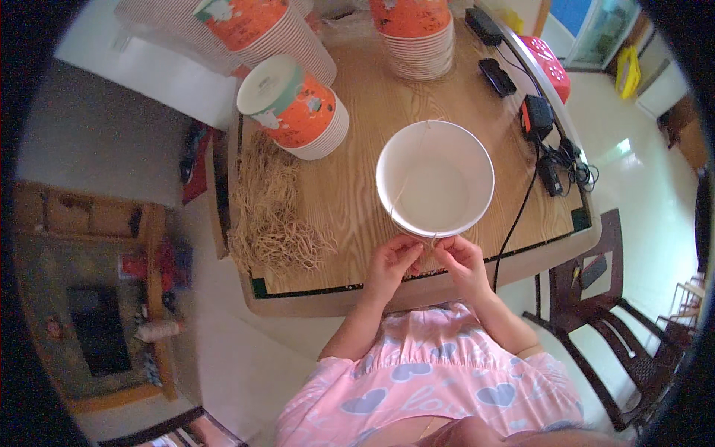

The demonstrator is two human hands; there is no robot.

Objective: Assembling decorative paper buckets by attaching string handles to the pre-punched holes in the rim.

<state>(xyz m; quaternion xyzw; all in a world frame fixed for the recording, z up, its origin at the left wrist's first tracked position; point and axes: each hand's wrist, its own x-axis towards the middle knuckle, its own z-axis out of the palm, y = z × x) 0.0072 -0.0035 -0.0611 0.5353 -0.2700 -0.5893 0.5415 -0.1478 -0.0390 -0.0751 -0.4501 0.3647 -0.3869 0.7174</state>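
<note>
Two-handed hold, near side

Left hand and right hand pinch a thin tan fibre string crossing the round white paper bucket. The bucket stands upright on the brown wood-grain table, presumably close for easy reach.

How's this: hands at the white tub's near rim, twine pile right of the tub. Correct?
Side's wrong: the head view shows the twine pile left of the tub. Left hand and right hand are at its near rim.
</note>
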